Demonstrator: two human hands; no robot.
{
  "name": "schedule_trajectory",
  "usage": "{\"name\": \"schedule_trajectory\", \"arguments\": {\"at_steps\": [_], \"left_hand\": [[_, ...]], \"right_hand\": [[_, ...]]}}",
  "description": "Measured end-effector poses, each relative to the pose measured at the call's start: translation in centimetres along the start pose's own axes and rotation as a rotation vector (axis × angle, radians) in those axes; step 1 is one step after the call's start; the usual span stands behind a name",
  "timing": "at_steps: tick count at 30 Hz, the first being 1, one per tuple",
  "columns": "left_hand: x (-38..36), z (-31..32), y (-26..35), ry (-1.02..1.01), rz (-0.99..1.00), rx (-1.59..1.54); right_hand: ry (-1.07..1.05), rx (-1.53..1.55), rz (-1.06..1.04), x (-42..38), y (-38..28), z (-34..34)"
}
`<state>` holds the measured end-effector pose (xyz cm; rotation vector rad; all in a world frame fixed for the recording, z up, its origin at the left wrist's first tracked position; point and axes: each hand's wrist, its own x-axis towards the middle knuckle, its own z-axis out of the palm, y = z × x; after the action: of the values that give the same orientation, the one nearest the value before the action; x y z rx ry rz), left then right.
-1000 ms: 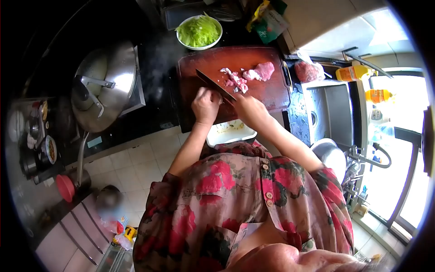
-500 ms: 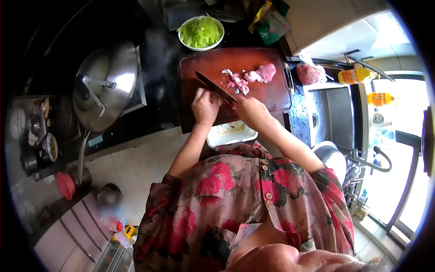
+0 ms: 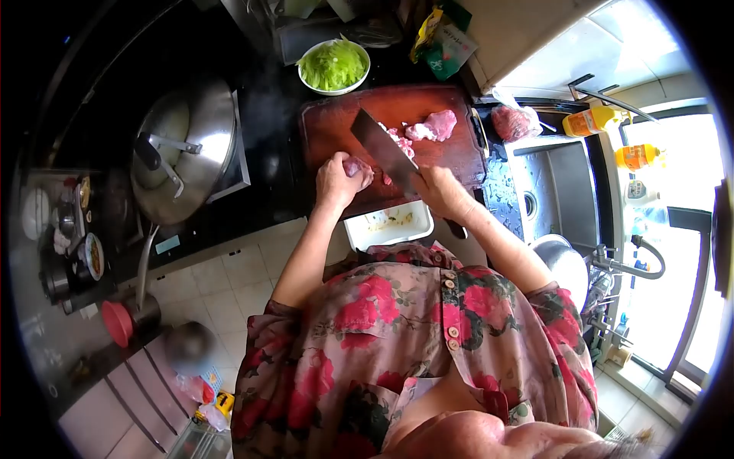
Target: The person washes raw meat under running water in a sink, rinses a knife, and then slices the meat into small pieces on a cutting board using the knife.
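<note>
My right hand (image 3: 442, 191) is closed on the handle of a broad cleaver (image 3: 382, 144), its blade slanting up to the left over the cutting board (image 3: 329, 126). In my left hand (image 3: 339, 183), near the board's lower left edge, is a piece of meat (image 3: 353, 166). Small cut meat pieces (image 3: 399, 140) lie beside the blade, partly hidden by it. A larger pink chunk of meat (image 3: 434, 125) rests farther right on the board. One small bit of meat (image 3: 387, 180) is between my hands.
A bowl of sliced green vegetable (image 3: 334, 66) stands behind the board. A lidded wok (image 3: 183, 153) is at left. At right are a bag of meat (image 3: 517, 122), a sink (image 3: 562, 191) and yellow bottles (image 3: 592, 121). A white tray (image 3: 390, 226) sits below the board.
The cleaver has moved right, away from my left hand, and its blade face now shows. My left hand has turned, exposing the meat in it. The view has shifted slightly.
</note>
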<state>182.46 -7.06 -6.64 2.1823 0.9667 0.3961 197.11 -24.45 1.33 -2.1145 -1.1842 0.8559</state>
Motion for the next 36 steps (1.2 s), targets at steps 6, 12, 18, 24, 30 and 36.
{"name": "schedule_trajectory", "arguments": {"at_steps": [6,12,18,24,30,36], "left_hand": [[0.7,-1.0,-0.6,-0.192,-0.187,-0.459],[2.3,-3.8,3.9,0.060,0.262,-0.267],[-1.8,-3.0,-1.0,0.026,0.554,0.214],[-1.3,0.4,1.1,0.389,0.384,-0.086],[1.0,3.3,0.3,0.362,0.295,-0.010],[0.9,3.2,-0.3,0.302,0.338,-0.027]], "right_hand": [[0.081,-0.453,0.030,0.8,2.7,0.2],[0.151,-0.486,-0.065,1.2,3.3,-1.0],[0.305,-0.214,0.020,-1.0,0.6,-1.3],[0.139,-0.361,0.072,-1.8,-0.7,0.6],[0.053,-0.479,0.072,-1.1,-0.6,2.2],[0.000,-0.542,0.049,5.0,-2.3,3.8]]}}
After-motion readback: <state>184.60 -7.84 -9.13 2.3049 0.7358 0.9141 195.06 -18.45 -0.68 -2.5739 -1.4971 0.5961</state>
